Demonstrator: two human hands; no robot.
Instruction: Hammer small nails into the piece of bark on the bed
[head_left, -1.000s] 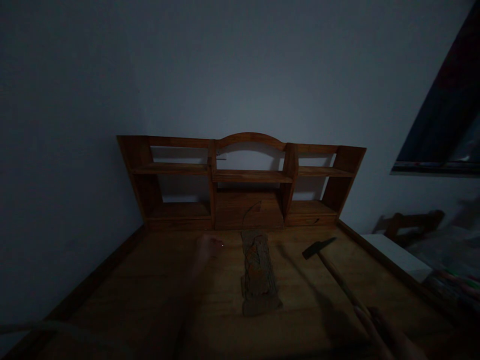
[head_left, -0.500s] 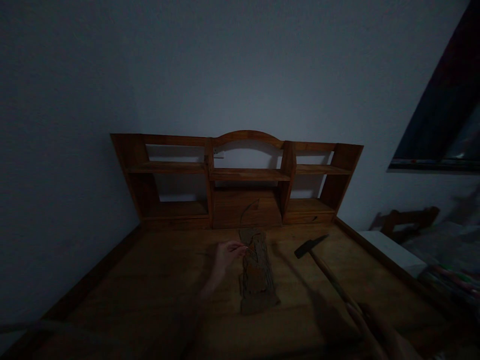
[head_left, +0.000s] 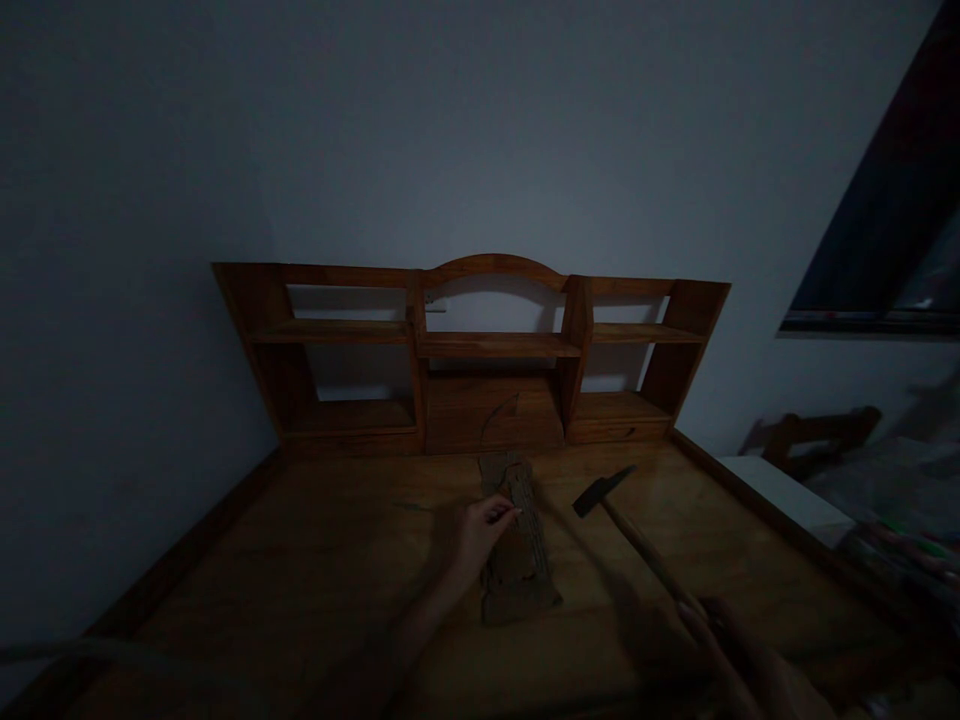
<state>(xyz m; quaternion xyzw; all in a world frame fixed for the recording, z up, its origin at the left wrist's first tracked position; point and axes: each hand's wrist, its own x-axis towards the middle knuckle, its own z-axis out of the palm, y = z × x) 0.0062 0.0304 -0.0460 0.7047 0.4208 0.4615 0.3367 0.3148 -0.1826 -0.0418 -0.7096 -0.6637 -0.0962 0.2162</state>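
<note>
Places left hand (head_left: 484,528) over the cardboard strip (head_left: 516,562), against bare wooden desk (head_left: 322,560) to its left one second earlier; brings hammer (head_left: 645,548) slightly nearer the strip. Keeps left fingertips drawn together; cannot tell whether on a small item. Grips hammer handle in right hand (head_left: 757,662), head pointing away. Has open-shelved hutch (head_left: 499,346) at far edge of desk, chair back (head_left: 821,431) and window (head_left: 885,230) to the right. Hides part of strip behind left hand. Lies lengthwise mid-desk, brown, layered, ragged-edged, ridged along right side.
</note>
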